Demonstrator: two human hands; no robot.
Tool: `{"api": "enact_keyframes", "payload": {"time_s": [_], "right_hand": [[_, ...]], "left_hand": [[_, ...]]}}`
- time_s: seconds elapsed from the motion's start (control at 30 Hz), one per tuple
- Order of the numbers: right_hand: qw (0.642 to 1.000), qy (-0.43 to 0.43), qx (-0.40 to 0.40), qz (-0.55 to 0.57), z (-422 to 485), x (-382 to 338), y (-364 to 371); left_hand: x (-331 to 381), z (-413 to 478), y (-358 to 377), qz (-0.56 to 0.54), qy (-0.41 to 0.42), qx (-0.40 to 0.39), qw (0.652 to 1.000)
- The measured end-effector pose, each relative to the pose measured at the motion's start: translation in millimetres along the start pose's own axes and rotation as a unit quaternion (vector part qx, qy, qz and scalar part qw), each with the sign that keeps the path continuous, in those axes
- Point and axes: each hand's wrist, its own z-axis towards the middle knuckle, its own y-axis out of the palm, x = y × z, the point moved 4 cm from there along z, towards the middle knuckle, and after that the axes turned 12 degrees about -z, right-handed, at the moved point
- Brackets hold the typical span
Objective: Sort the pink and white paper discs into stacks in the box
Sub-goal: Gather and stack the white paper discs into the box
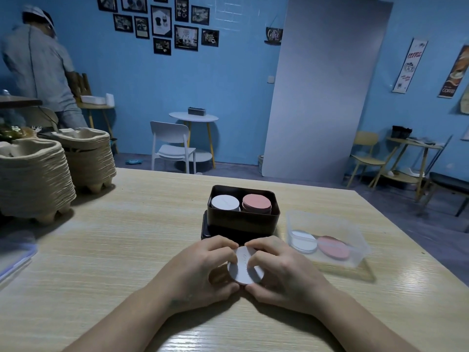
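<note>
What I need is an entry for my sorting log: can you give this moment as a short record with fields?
in hand: held white disc, maybe several, gripped by left hand and right hand
dark box: white stack on left, pink stack on right
clear tray: loose white discs and loose pink discs left to sort

Two stacks of brown moulded-pulp trays (pixel 35 179) stand on the pale wood-grain table (pixel 114 262), well left of the grip and farther back. Far beyond the grip, slightly left, a white plastic chair (pixel 172 146) sits beside a round white side table (pixel 193 117).
</note>
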Motion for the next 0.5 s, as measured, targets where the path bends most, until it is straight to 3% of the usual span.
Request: {"api": "enact_keyframes", "payload": {"time_s": [0.23,0.37,0.5], "right_hand": [[0.996,0.056,0.014,0.066,12,18,-16],[0.993,0.050,0.079,0.073,51,31,-33],[0.990,0.099,0.062,0.076,104,47,-34]], "left_hand": [[-4,-2,-27,0.000,-0.016,0.038,0.999],[-7,5,-41,0.041,-0.017,0.030,0.999],[-21,-4,-39,0.026,-0.038,0.045,0.998]]}}
